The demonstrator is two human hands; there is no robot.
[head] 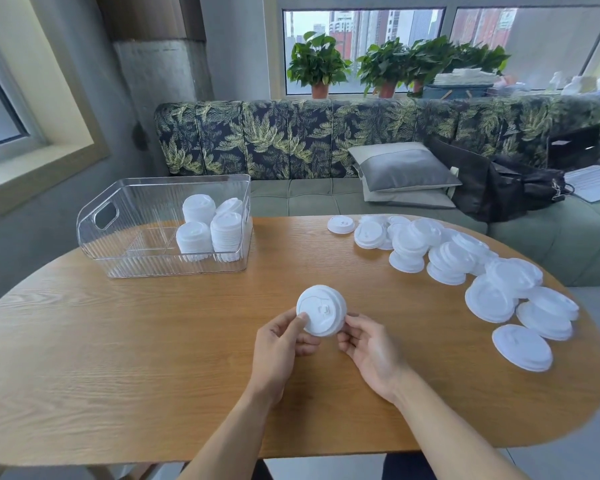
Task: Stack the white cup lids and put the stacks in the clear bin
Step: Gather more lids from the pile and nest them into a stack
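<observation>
I see the clear bin (125,216) at the table's (118,358) far left edge, holding four lid stacks (210,228). My left hand (279,344) and right hand (371,351) both grasp one lid stack (321,310) mid-table; loose lids (465,268) line the right edge.

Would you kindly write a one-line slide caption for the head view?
Both hands, left and right, hold a stack of white cup lids above the wooden table; four stacks sit in the clear bin.
</observation>
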